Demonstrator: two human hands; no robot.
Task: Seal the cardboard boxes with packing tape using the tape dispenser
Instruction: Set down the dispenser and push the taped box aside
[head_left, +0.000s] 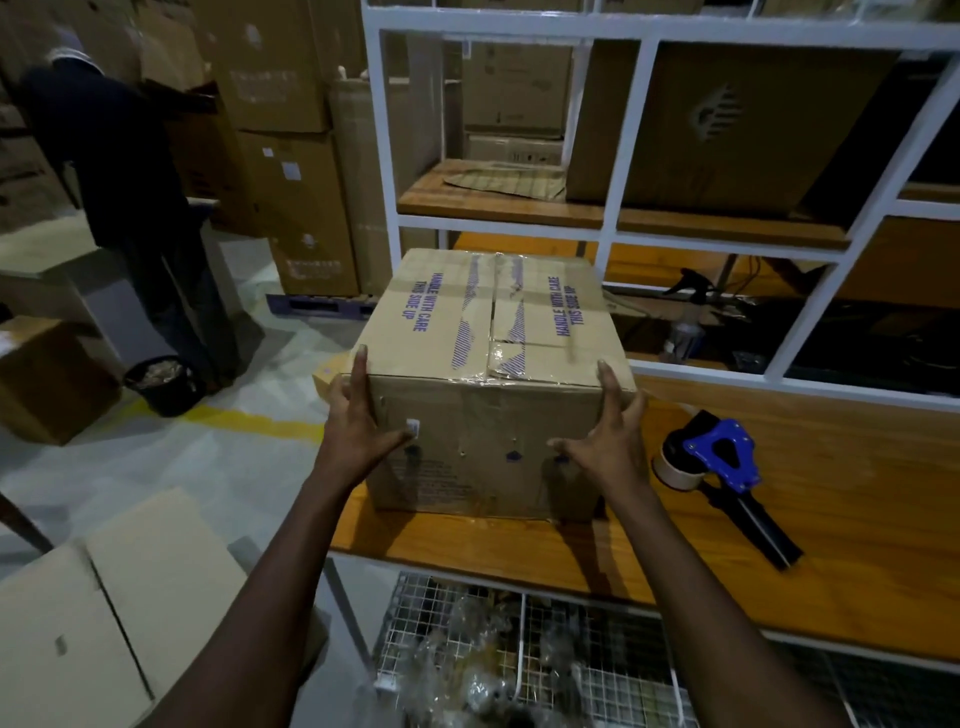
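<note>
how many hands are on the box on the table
2. The left hand lies flat against the cardboard box's near left corner, and the right hand against its near right corner. Neither touches the tape dispenser lying to the right.

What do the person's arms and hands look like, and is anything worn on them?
The left arm and right arm are bare as far as the picture shows, without sleeves. The left hand and right hand wear no gloves; no watch, bracelet or ring is visible.
</note>
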